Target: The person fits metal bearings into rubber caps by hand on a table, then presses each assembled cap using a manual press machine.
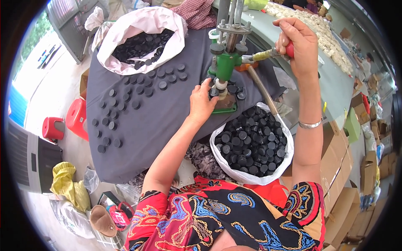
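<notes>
A green hand press (225, 66) stands on the grey-covered table, with a white plunger tip (220, 84) at its lower end. Under that tip, my left hand (201, 103) pinches a small round black cap (214, 92) between thumb and fingers. My raised right hand (298, 42) is closed around the red knob (289, 49) of the press lever, whose shaft is wrapped in yellowish material. More black caps (240, 96) lie close around the press base. A hammer-like tool with a long handle (260, 85) leans beside the press.
Loose black caps (136, 105) are spread over the grey cloth (138, 146) at left. A white sack (176, 25) of black pieces stands at the far left; another white bag (289, 157) full of caps sits near my right arm. Red stools (77, 119) and cardboard boxes (335, 167) flank the table.
</notes>
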